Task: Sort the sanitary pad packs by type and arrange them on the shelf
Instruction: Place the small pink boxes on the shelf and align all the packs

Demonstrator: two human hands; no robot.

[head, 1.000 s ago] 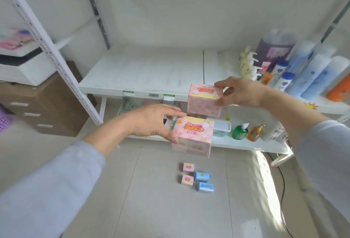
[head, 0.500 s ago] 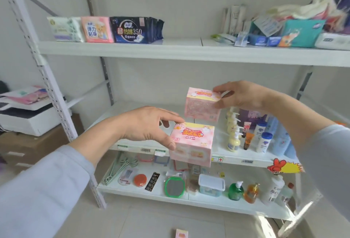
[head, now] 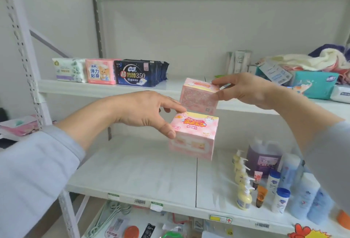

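Left hand (head: 144, 113) is reaching in from the lower left, forearm rising toward mid-frame, wrist nearly straight, back of the hand facing up; thumb is pressing the near left face of the lower box (head: 193, 135) and the forefinger is lying along its top far edge, so the box is being pinched at its upper left corner and hanging clear of the middle shelf (head: 132, 171) below the grip; its printed top is facing up, lettering upside down to the camera.

Right hand (head: 246, 90) is coming in from the right, forearm sloping down to the sleeve at the frame edge, palm turned left; forefinger is lying over the top right edge of the upper box (head: 198, 95) and thumb is pressing its right side face, the other fingers curled behind; this box is being pinched by its right end, tilted slightly, at the level of the upper shelf (head: 106, 88) front edge; whether it is touching the shelf I cannot tell.

The upper box is sitting just above and slightly right of the left-hand grip; the two boxes are close, a narrow gap showing between them.

Left of and beyond both grips, on the upper shelf, a white pack (head: 69, 70), a pink pack (head: 100, 71) and a row of navy packs (head: 141, 73) are standing side by side, touching; right of the right-hand grip a teal pack (head: 313, 84) is lying on the same shelf.
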